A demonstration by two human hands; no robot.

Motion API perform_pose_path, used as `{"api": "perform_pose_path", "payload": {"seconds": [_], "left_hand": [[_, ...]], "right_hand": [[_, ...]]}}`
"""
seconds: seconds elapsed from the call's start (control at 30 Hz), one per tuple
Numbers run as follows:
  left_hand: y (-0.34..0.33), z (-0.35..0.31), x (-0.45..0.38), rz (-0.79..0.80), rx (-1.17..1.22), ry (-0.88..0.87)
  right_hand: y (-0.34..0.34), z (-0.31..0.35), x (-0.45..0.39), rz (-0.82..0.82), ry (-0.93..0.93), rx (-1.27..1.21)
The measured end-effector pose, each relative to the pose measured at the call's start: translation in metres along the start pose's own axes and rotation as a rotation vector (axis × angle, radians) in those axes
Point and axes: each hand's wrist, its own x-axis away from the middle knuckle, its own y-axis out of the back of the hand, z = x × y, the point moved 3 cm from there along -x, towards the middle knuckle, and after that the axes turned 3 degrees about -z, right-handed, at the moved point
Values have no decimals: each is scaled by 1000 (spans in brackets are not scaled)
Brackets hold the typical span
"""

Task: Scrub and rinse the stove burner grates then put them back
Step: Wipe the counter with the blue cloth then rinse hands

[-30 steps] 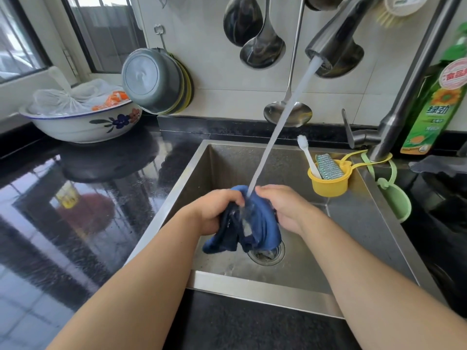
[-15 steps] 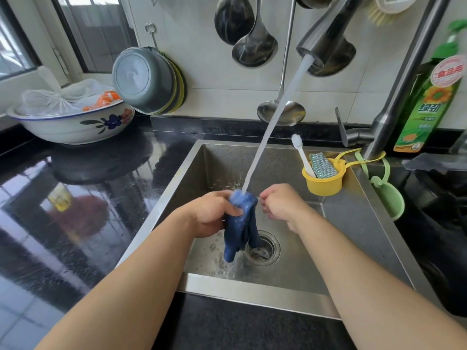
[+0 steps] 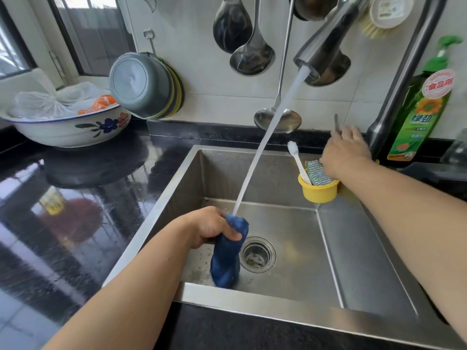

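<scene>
Rinsing step: my left hand point(image 3: 211, 227) is clenched round the cloth point(image 3: 227, 253) under the stream point(image 3: 265, 145), right hand point(image 3: 345, 150) curled on the tap lever point(image 3: 336, 123), probably shutting it off next.

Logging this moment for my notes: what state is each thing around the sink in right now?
Steel faucet spout: running, stream hitting the cloth.
Blue wet cloth: bunched, gripped by the left hand, hanging over the steel sink.
Right hand: on the faucet lever.
Round sink drain: open, unplugged.
Yellow caddy cup: holds a white toothbrush and a scrub pad.
</scene>
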Motion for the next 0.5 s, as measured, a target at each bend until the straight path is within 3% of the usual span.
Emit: {"api": "perform_pose_path", "payload": {"seconds": [0.17,0.23,0.3,0.33,0.4,0.5], "left_hand": [[2,-1,0,-82,34,-3],[2,-4,-1,-63,96,-40],[-1,-12,1,1,215,-93],[-4,-17,3,34,291,-123],[-7,-26,7,57,463,-166],[-8,-32,10,49,708,-185]], "right_hand": [[9,0,-7,42,-90,-92],[9,15,4,-71,-99,-224],[8,39,22,-242,-99,-581],[9,54,35,-181,-112,-842],[1,93,65,206,-171,-1356],[-22,141,110,1030,-246,-1776]]}}
